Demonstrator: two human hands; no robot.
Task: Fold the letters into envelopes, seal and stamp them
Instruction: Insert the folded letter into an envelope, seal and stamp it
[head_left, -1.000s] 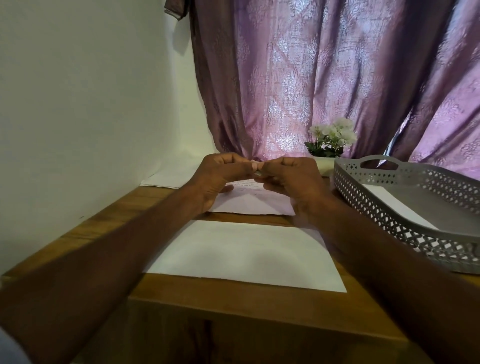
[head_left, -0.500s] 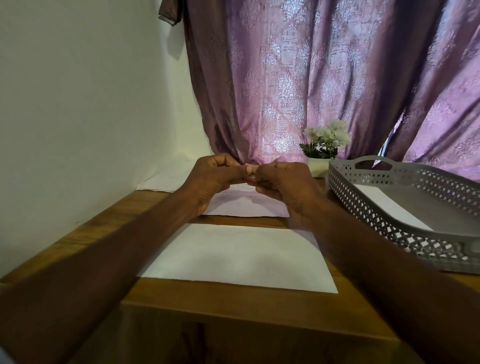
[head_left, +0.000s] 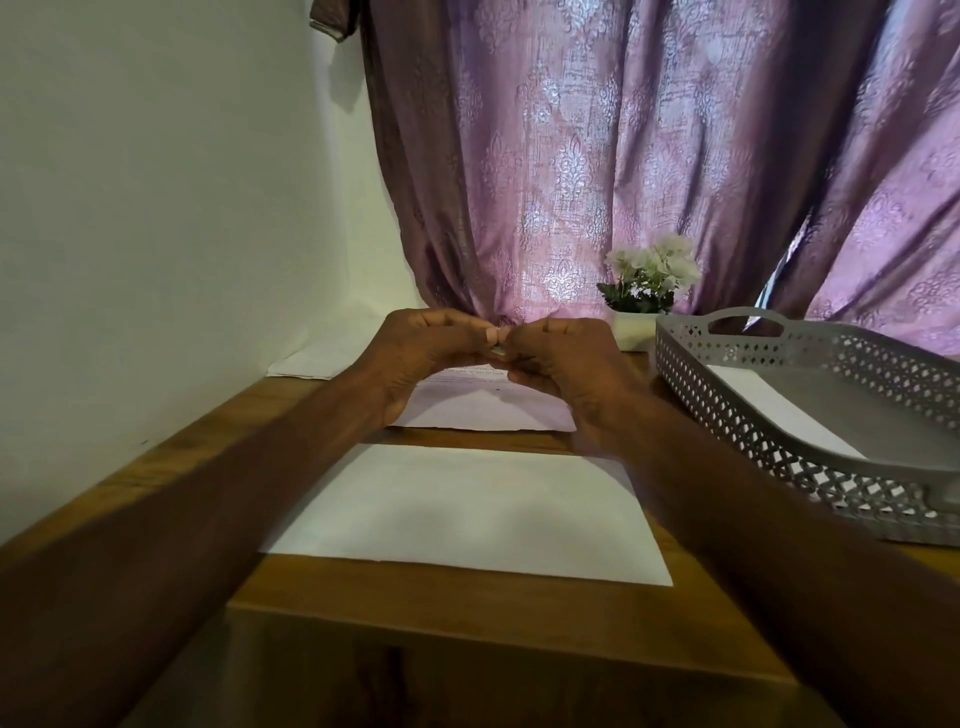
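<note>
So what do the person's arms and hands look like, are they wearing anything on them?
Both arms are bare from the bottom of the picture to the wrists: no sleeves show on the forearms. The left hand and right hand wear no gloves, and no rings, watch or bracelets can be seen. A short, plain, unpainted nail shows on the left hand. A pale bit at the bottom left corner may be clothing.

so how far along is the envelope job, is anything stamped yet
Done, it seems: one white envelope lies in the grey tray; whether it bears a stamp can't be told. In hand: the left hand and right hand pinch a tiny piece between their fingertips, possibly a stamp. Left: the near envelope shows no stamp, and a printed letter lies behind it.
</note>
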